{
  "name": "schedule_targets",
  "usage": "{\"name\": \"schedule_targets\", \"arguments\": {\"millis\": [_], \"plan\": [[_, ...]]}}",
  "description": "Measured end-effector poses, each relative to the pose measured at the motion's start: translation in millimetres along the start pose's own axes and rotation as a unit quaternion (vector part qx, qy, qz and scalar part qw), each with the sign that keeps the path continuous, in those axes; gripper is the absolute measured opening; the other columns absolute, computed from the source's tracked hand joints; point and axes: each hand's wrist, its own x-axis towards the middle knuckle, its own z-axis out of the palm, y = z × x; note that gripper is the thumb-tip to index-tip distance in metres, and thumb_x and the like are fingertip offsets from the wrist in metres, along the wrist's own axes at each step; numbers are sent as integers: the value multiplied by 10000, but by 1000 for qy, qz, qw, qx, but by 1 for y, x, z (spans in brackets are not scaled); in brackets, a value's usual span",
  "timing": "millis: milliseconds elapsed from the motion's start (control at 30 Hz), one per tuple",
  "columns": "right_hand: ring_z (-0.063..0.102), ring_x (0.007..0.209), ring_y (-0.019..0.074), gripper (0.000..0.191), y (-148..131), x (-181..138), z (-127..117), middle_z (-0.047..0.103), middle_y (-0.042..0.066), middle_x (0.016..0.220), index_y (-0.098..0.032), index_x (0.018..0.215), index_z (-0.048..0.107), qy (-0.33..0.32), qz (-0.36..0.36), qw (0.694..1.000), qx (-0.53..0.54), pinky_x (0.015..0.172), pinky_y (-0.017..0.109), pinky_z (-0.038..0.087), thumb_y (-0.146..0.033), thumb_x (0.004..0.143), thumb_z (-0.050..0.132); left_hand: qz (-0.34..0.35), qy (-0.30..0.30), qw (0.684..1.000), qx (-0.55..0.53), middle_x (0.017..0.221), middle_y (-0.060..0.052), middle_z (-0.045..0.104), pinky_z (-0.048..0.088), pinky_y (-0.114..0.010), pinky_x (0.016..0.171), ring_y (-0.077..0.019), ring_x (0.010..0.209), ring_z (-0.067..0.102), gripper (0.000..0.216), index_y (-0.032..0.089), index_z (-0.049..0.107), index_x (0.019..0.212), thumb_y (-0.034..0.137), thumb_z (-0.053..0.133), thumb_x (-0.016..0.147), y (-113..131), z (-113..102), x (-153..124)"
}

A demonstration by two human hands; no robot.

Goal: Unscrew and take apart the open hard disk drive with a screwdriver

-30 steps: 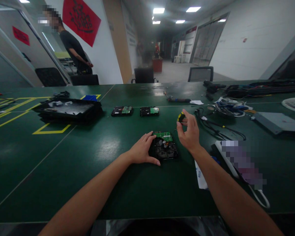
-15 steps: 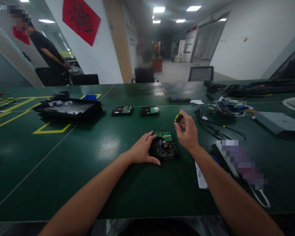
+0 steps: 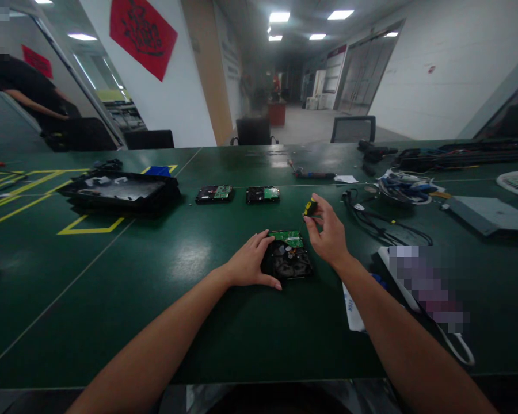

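A hard drive (image 3: 290, 264) lies on the green table, its green circuit board facing up at the far end. My left hand (image 3: 252, 261) grips its left side, with the fingers over the far left part and the thumb stretched along the near edge. Between the thumb and fingers of my right hand (image 3: 328, 230) is a screwdriver with a black and yellow handle (image 3: 309, 207). It is held almost upright, and its thin shaft points down at the board's far right corner. Whether the tip touches a screw is too small to tell.
Two more hard drives (image 3: 214, 194) sit farther back. Stacked black trays (image 3: 121, 195) stand at the left. On the right are black cables (image 3: 371, 221), a bundle of wires (image 3: 403, 187), a grey metal box (image 3: 492, 214) and a white-edged pouch (image 3: 399, 276). A person (image 3: 23, 92) stands beyond the table.
The screwdriver handle has tipped more upright and shifted slightly left with my right hand. My left hand and the hard drive stay put. The person in the background has moved left.
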Motion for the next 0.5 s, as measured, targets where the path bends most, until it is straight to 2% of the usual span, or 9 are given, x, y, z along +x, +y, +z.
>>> {"name": "schedule_targets", "arguments": {"millis": [267, 500], "plan": [[700, 1131, 273, 637, 0, 1, -1, 662, 82, 1336, -329, 1569, 357, -46, 9, 999, 17, 988, 499, 604, -202, 970, 534, 3, 4, 1000, 1, 1669, -246, 212, 252, -597, 1233, -432, 1541, 217, 1340, 162, 268, 1580, 879, 724, 544, 2, -1, 0], [718, 1085, 266, 631, 0, 2, 0, 662, 73, 1345, -340, 1551, 402, -11, 30, 999, 2, 959, 480, 619, -258, 956, 594, 2, 0, 1000, 6, 1672, -242, 205, 247, -596, 1235, -430, 1543, 212, 1336, 159, 270, 1580, 885, 714, 550, 2, -2, 0]]}}
